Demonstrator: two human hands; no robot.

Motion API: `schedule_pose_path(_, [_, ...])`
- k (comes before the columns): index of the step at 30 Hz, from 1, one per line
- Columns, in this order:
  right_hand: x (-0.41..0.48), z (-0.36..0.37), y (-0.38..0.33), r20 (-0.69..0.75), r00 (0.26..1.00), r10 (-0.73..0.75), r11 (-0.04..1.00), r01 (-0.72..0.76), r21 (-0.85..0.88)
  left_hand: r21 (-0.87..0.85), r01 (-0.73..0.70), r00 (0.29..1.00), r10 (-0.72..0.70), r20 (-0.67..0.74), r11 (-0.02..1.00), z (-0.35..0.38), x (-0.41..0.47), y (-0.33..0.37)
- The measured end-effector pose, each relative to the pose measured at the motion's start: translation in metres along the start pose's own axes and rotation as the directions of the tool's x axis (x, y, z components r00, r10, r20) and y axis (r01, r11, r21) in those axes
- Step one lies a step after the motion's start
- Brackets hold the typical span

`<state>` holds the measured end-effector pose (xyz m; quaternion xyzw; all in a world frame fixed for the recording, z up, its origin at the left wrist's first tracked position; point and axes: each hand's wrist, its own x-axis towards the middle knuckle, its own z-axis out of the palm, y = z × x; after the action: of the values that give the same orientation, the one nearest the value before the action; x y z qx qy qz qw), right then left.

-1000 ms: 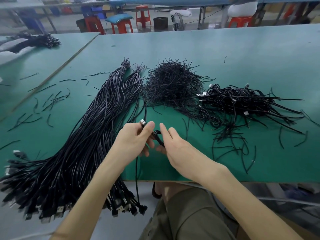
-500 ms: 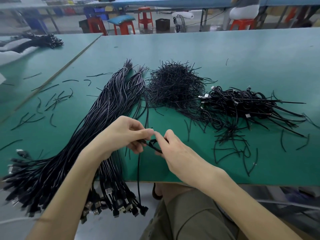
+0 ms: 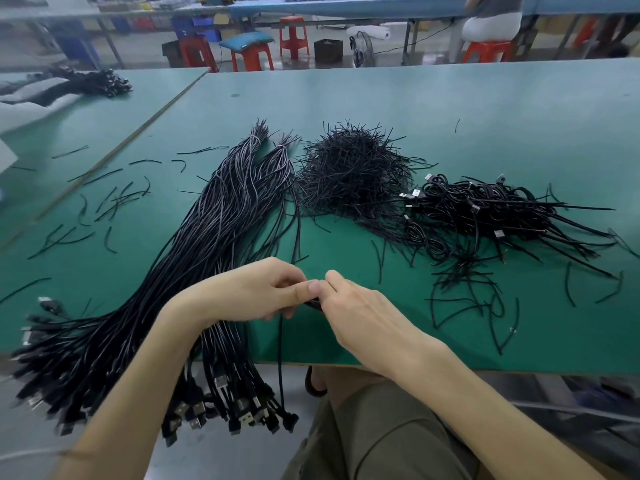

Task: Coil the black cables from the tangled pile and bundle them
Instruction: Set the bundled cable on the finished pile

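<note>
Black cable [image 3: 280, 362] dangles past the table [image 3: 450, 98] edge. Our left hand [image 3: 256, 292] and right hand [image 3: 360, 313] both pinch its upper part, fingertips meeting, beside the long cable bundle [image 3: 221, 220].

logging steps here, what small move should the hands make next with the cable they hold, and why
Probably draw up the hanging tail and lay one more loop into the pinch. Both the left hand and right hand pinch the cable at the near table edge. A long stretch of it hangs below the edge down to its plug, so it looks uncoiled.
</note>
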<state>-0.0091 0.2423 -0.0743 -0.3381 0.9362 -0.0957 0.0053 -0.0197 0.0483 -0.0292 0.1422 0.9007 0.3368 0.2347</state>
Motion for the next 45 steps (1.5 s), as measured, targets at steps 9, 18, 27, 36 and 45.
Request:
schedule_pose_path(9, [-0.004, -0.001, 0.013, 0.024, 0.997, 0.07, 0.989, -0.073, 0.127, 0.272, -0.008, 0.995, 0.034, -0.091, 0.962, 0.028, 0.01, 0.007])
schedule_pose_path(18, [-0.003, -0.018, 0.014, 0.028, 0.995, 0.099, 0.945, -0.103, 0.309, 0.296, -0.066, 0.934, 0.164, -0.318, 0.953, 0.038, 0.018, -0.002])
schedule_pose_path(27, [-0.002, -0.01, 0.018, -0.063, 0.997, 0.054, 0.995, -0.058, -0.076, -0.146, -0.022, 0.984, -0.004, -0.179, 0.989, 0.036, 0.027, -0.004])
schedule_pose_path(36, [0.004, -0.012, 0.011, -0.088, 0.996, 0.008, 0.974, 0.012, 0.226, -0.379, -0.049, 0.99, -0.004, -0.14, 0.924, 0.037, 0.025, -0.002])
schedule_pose_path(45, [0.009, -0.014, 0.017, -0.031, 0.999, -0.033, 0.999, 0.033, 0.007, 0.007, -0.089, 0.884, 0.082, -0.46, 0.996, 0.034, 0.037, -0.013])
